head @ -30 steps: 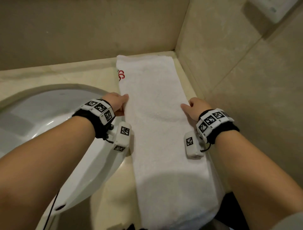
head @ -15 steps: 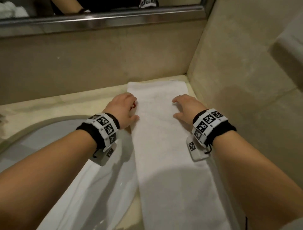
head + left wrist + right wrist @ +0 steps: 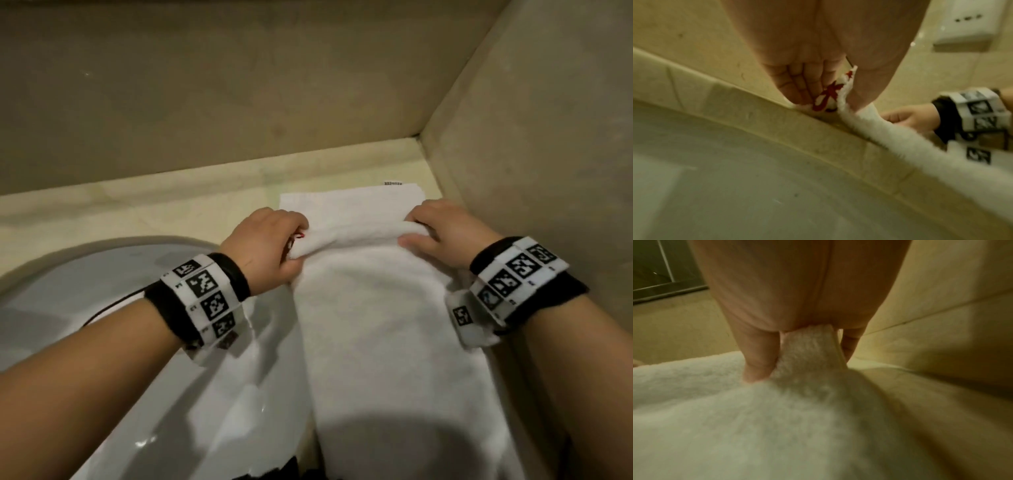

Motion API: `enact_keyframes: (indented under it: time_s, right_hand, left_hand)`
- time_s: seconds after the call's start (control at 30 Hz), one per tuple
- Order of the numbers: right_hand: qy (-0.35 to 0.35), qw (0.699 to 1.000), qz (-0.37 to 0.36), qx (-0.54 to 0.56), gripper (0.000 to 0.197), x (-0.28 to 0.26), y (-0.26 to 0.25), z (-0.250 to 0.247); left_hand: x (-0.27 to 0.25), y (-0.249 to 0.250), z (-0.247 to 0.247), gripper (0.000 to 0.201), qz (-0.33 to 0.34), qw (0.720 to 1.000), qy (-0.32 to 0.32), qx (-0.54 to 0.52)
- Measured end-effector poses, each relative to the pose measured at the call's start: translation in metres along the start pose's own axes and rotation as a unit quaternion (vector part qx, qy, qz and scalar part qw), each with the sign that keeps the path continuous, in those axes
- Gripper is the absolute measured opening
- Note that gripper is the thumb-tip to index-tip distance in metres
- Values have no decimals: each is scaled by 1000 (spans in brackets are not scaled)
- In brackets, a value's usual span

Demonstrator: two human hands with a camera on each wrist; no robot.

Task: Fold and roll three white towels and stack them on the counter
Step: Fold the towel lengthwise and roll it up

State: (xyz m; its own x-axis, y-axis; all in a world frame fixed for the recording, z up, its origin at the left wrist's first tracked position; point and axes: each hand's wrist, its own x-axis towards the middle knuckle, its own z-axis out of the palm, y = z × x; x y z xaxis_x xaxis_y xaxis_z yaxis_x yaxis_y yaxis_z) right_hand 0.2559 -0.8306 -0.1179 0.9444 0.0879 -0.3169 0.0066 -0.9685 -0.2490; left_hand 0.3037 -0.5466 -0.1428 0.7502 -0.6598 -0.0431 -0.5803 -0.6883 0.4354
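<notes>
Left hand (image 3: 270, 245) and right hand (image 3: 442, 233) pinch the towel (image 3: 373, 308) ridge (far end flat): roll evenly, both edges level.

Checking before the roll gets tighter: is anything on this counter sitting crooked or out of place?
Slightly: the white towel's near end hangs off the counter edge, its left edge over the sink rim. Otherwise nothing odd.

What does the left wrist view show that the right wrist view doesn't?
Only the left wrist view shows the red embroidery on the towel's edge, the sink, a white wall fixture, and the right hand. Only the right wrist view shows the right hand's thumb and fingers pinching a raised fold, plus a metal frame. Both show the white towel and beige counter.
</notes>
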Motion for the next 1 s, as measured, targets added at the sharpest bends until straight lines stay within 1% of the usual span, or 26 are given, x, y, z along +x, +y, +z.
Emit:
enact_keyframes:
  time_s: [0.07, 0.13, 0.2, 0.27, 0.3, 0.37, 0.43, 0.5, 0.57, 0.63, 0.73, 0.8, 0.83, 0.87, 0.9, 0.93, 1.0]
  right_hand:
    - [-15, 1000, 8, 11, 34, -10, -1, -3]
    - [-20, 999, 26, 5, 33, -17, -4, -2]
    - [-11, 999, 47, 17, 31, -23, -7, -3]
    - [-6, 998, 49, 28, 25, -26, -8, -7]
    - [8, 998, 50, 28, 23, -27, -11, -12]
    - [66, 996, 58, 35, 23, -22, -15, -28]
    - [126, 988, 75, 41, 27, -8, -21, -49]
    - [182, 978, 90, 50, 27, 15, -27, -71]
    - [226, 965, 100, 92, 24, 40, -32, -86]
    - [249, 951, 113, 147, 24, 59, -34, -87]
    - [245, 936, 151, 204, 25, 78, -27, -68]
    - [223, 919, 178, 271, 32, 86, -20, -52]
    - [204, 913, 185, 302, 41, 88, -16, -46]
    - [179, 912, 191, 316, 49, 90, -13, -40]
    - [152, 918, 197, 309, 55, 91, -10, -36]
    - [132, 924, 201, 295, 56, 93, -7, -32]
    - [130, 929, 203, 281, 47, 96, -5, -29]
  left_hand:
    - [-3, -1, -1, 37, -2, 999, -5, -39]
    - [-9, 1, -1, 31, 15, 999, -13, -32]
    - [-17, 4, -1, 25, 28, 999, -3, -33]
    - [-20, 7, -6, 20, 5, 997, 8, -74]
    - [-20, 9, -11, 20, -19, 994, 14, -102]
    - [-12, 14, -25, 23, -64, 986, 28, -150]
    - [5, 16, -44, 25, -76, 981, 76, -163]
    - [25, 13, -66, 29, -95, 974, 131, -161]
    - [43, 4, -81, 32, -129, 962, 161, -178]
    - [55, -5, -83, 33, -179, 949, 169, -199]
    - [61, -16, -68, 38, -253, 927, 157, -229]
    - [60, -22, -52, 46, -273, 915, 140, -264]
    - [60, -25, -46, 51, -274, 913, 128, -272]
    - [59, -27, -40, 54, -275, 915, 114, -272]
    - [59, -29, -37, 54, -273, 919, 102, -265]
    - [59, -31, -34, 52, -271, 924, 97, -253]
    - [61, -35, -34, 46, -271, 928, 98, -235]
